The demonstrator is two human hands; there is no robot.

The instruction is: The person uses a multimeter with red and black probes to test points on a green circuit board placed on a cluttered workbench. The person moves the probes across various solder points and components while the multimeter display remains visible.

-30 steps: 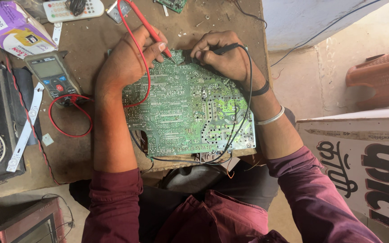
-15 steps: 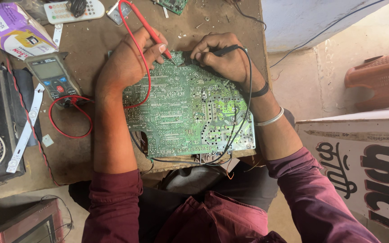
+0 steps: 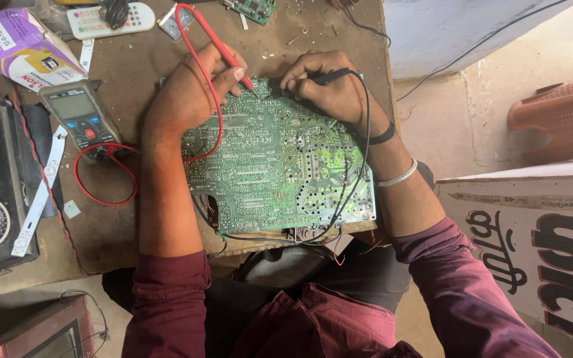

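Down near the person's lap, a green circuit board lies flat on the brown bench, its near edge hanging just over the bench's edge. Both forearms reach across it. At eleven o'clock of the board the left hand has its fingers pinched shut around a red probe, whose tip touches the board's far edge. At one o'clock the right hand has its fingers closed around a black probe, its point on the board just beside the red one. A black lead trails down the board's right side. Out at nine o'clock a grey multimeter rests face up with a red lead looping from it. Farther, at eleven o'clock, lie a white remote and a purple box.
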